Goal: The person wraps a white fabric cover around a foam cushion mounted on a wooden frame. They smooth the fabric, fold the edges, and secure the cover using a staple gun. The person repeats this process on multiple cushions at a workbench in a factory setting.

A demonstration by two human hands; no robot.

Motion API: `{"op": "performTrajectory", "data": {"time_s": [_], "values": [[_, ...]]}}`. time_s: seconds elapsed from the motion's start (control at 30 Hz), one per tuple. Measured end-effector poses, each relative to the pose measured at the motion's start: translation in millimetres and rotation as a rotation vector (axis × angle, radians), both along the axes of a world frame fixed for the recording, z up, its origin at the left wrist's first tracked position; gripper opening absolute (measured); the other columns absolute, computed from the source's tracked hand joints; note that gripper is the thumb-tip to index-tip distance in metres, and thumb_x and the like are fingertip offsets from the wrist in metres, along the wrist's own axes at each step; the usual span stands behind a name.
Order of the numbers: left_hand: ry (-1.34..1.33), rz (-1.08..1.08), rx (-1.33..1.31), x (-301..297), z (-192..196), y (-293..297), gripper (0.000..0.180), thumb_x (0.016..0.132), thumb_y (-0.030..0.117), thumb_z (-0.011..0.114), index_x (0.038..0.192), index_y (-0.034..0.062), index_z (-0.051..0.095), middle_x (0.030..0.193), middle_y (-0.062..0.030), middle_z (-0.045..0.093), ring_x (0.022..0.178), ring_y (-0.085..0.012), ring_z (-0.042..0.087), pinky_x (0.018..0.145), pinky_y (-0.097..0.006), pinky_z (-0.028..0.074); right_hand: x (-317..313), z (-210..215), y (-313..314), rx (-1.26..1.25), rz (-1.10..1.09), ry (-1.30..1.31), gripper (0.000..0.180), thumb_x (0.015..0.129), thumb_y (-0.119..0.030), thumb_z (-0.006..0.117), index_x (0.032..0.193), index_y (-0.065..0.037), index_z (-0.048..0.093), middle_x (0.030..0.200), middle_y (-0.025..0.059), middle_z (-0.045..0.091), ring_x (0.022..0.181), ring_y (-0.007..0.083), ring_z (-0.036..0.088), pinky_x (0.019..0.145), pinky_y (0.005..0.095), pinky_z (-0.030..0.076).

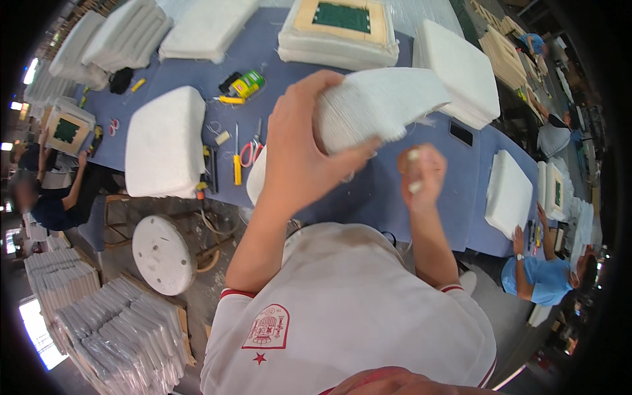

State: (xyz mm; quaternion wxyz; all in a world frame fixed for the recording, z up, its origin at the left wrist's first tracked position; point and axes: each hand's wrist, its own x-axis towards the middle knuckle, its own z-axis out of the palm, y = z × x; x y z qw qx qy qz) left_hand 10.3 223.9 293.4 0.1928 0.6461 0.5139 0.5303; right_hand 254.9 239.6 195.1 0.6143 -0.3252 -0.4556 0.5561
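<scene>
Hands: left hand (pixel 299 155) clamped over the near end of a white padded cushion (pixel 382 105), thumb under, fingers curled over the top edge, holding it up above the desk (pixel 368 197). Right hand (pixel 420 170) closed in a fist just below the cushion's lower edge, pinching something small and pale; whether it is thread, a staple or a scrap of fabric cannot be told.

Cushion: raised and tilted, its far end pointing away to the right, a thin loose strand trailing near its edge.

Step, as judged: trimming or finishing the cushion's edge, mid-way, with the piece lifted for inspection. The next move would call for a steady left grip while the right works along the edge.

Desk, blue-topped, outward from the hands:
- red-handled scissors (pixel 251 151), just left of the left wrist
- yellow-handled tool (pixel 236 164) beside the scissors
- green and yellow box (pixel 247 83) further back
- finished white cushion (pixel 164 141) at the left edge
- cushion stack (pixel 461 72) at the right
- upturned cushion with wooden frame (pixel 339 29) at the back
- dark phone (pixel 461 133) under the right stack

Floor: round white stool (pixel 162 254); wrapped stacks (pixel 125 336) at lower left.

Others: seated people at left (pixel 52 197) and right (pixel 540 273), working on their own pieces.
</scene>
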Motion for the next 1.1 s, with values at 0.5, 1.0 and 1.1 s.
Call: {"op": "performTrajectory", "data": {"time_s": [0.5,1.0,1.1], "values": [[-0.339,-0.082,-0.352,-51.7,18.7,55.7,0.078,0.089,0.015,0.087,0.156,0.0103,0.048,0.134,-0.0114,0.063,0.125,-0.0231,0.061,0.108,-0.038,0.05,167.5,-287.1,-91.7,-0.384,-0.619,-1.473,0.083,0.087,0.001,0.074,0.164,-0.015,0.047,0.145,0.0205,0.062,0.137,0.0428,0.057,0.117,0.0514,0.046],[-0.256,-0.126,-0.235,-31.7,23.7,31.9,0.078,0.091,0.014,0.086,0.159,0.0094,0.048,0.135,-0.0108,0.064,0.123,-0.0206,0.063,0.105,-0.035,0.052,189.4,-287.1,-2.8,-0.682,-0.185,-1.512,0.128,0.075,-0.002,0.073,0.179,-0.023,0.001,0.141,0.0258,0.067,0.133,0.0485,0.063,0.109,0.0503,0.053],[-0.271,-0.117,-0.21,-24.5,24.5,31.7,0.081,0.09,0.014,0.086,0.162,0.0083,0.047,0.136,-0.0124,0.065,0.123,-0.0217,0.064,0.104,-0.036,0.052,206.2,-296.4,6.3,-0.744,-0.213,-1.362,0.115,0.078,-0.005,0.077,0.175,-0.016,0.017,0.129,0.0267,0.072,0.121,0.0463,0.07,0.105,0.0503,0.055]]}}
